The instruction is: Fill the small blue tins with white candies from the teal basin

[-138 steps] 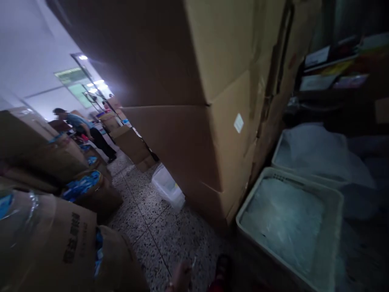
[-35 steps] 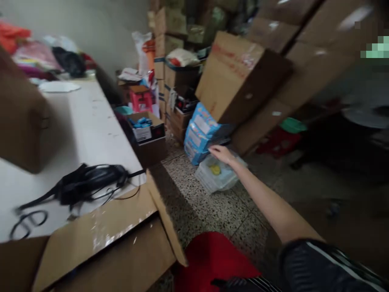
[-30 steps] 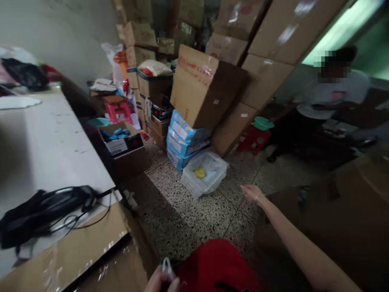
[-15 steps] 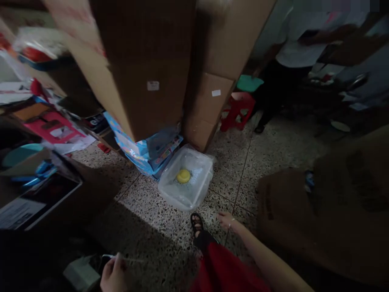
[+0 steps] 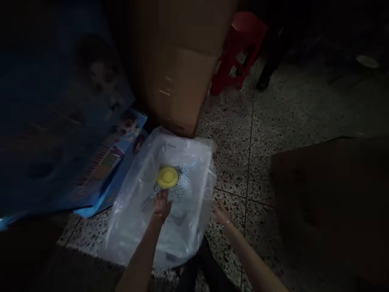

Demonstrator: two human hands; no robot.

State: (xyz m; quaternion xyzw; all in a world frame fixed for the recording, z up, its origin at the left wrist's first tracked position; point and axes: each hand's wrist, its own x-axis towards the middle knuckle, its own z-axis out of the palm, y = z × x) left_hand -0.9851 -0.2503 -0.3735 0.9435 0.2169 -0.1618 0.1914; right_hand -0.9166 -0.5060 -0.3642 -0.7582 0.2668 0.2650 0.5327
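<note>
Just ahead of the left hand (image 5: 161,205) fingers, almost touching, lies the yellow disc (image 5: 167,177) inside the plastic-lined tub (image 5: 194,211); fingers loosely spread, empty; right hand (image 5: 221,213) open, empty, beside the tub, farther off

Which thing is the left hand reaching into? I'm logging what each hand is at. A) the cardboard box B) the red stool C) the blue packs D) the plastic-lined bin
D: the left hand is inside the plastic-lined bin, just short of the yellow disc; the right hand is outside its rim.
</note>
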